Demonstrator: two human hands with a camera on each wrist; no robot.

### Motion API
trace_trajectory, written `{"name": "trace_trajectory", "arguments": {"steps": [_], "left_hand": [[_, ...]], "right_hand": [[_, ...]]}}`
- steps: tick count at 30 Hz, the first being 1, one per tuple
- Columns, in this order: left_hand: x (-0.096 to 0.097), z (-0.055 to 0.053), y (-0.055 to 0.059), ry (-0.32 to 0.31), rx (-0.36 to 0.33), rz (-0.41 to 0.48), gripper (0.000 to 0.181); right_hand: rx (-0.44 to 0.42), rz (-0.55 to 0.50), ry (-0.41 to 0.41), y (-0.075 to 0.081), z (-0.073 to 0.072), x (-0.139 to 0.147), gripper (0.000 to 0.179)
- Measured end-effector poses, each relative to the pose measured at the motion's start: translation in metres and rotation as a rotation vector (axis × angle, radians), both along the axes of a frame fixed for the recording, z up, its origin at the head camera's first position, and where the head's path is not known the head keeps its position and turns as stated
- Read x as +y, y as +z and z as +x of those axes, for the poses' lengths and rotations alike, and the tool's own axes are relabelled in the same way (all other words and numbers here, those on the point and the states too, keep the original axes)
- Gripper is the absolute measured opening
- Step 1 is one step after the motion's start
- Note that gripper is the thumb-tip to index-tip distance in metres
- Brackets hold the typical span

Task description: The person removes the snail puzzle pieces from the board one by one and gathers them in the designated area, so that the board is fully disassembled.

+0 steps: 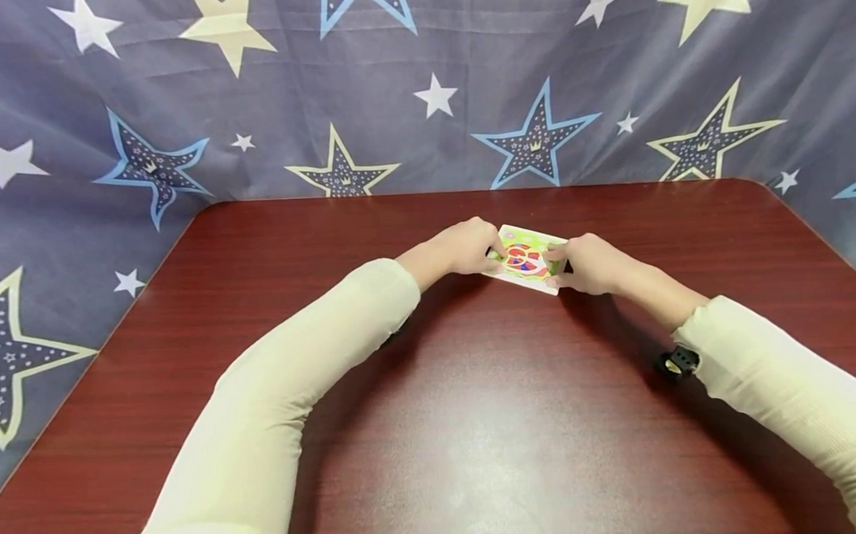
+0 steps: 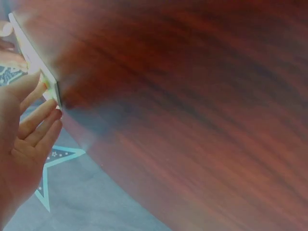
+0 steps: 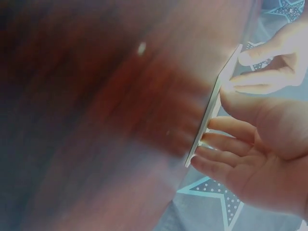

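A small flat picture board with a pale rim and a green, red and blue design lies at the far middle of the table. My left hand is at its left end, thumb and a finger over the picture. From the other side my right hand touches the right end, its thumb and forefinger apart. In the left wrist view, fairly straight fingers meet the thin edge of the board. Gently bent fingers rest along the board's side in the right wrist view.
The dark red wooden table reaches back to a grey-blue curtain printed with stars. A black strap device sits at the right sleeve. Both pale sleeves cross over the table.
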State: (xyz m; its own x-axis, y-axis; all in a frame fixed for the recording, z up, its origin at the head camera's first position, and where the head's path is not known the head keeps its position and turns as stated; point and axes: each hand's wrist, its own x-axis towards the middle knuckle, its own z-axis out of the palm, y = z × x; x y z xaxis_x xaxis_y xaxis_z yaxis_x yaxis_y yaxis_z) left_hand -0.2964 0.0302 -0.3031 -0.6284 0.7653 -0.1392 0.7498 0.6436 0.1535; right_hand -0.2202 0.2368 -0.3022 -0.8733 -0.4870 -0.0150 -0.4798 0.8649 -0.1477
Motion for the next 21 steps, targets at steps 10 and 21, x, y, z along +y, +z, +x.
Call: {"name": "trace_trajectory", "arguments": {"steps": [10,21], "left_hand": [[-0.030,0.020,-0.005,-0.039,0.015,0.060,0.030],[-0.064,0.045,-0.006,-0.089,-0.042,0.105,0.034]], "right_hand": [[-0.028,-0.025,0.074,-0.001,0.007,-0.013,0.045],[-0.037,-0.049,0.143,-0.003,0.026,-0.031,0.047]]}}
